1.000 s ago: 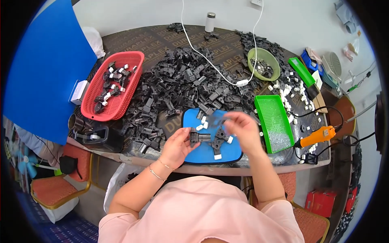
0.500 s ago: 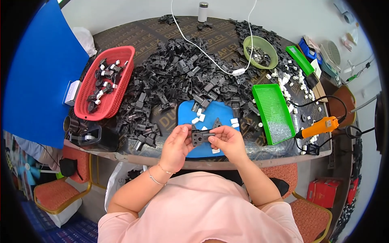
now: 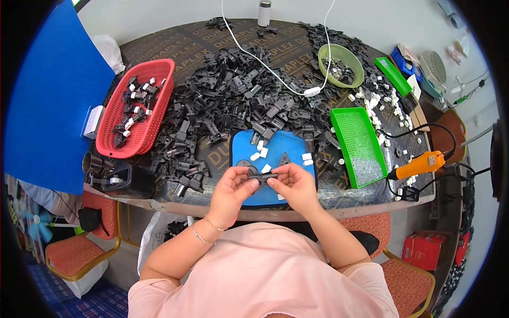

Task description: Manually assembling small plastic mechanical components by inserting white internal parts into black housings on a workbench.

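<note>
Between my two hands is a small black plastic part point(image 3: 263, 178), held over the near edge of a blue mat point(image 3: 246, 143). My left hand point(image 3: 231, 192) pinches its left end, thumb on the near side. The right end is gripped by the thumb and fingers of my right hand point(image 3: 293, 185). The fingers cover much of the part, so its full shape is hidden. On the mat just beyond lie several small white plastic pieces point(image 3: 263, 153) and a black triangular piece point(image 3: 284, 158).
A large heap of black plastic parts point(image 3: 233, 90) spreads beyond the mat. To the left stands a red basket point(image 3: 168, 79) with assembled pieces. At right are a green tray point(image 3: 359, 143) of small screws, an orange electric screwdriver point(image 3: 419, 165), scattered white pieces point(image 3: 389, 106) and a yellow-green bowl point(image 3: 358, 69).
The black part has been turned in my hands: its flat holed face was towards me and now shows narrower. Both thumbs have shifted on it.
</note>
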Demonstrator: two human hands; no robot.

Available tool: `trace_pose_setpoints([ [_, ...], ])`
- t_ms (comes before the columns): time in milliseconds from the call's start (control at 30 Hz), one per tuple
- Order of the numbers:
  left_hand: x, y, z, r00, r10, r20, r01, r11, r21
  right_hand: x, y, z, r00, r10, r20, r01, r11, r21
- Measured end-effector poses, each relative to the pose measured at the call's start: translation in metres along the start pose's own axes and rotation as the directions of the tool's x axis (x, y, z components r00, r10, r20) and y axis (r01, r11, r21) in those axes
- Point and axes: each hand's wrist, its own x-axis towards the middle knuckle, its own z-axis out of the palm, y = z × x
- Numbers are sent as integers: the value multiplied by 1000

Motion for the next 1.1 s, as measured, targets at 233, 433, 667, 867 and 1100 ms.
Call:
trace_pose_setpoints([
  [233, -3, -5, -14, 990, 98, 102, -112, 984, 136, -8, 4, -2, 967, 162, 199, -203, 958, 205],
  [433, -10, -1, -29, 991, 94, 98, -110, 978, 176, 13, -3, -2, 919, 162, 358, -177, 984, 8],
  [667, -13, 4, -47, 953, 286, 97, -302, 899, 316, 78, -17, 7, 979, -143, 145, 166, 147, -975],
  [867, -14, 8, -49, 925, 364, 113, -379, 843, 381, 77, -2, 10, 949, -276, 149, 234, 306, -923],
  [1100, -15, 14, -48, 902, 425, 79, -416, 802, 429, 5, -4, 21, 900, -185, 394, 428, 547, -720],
])
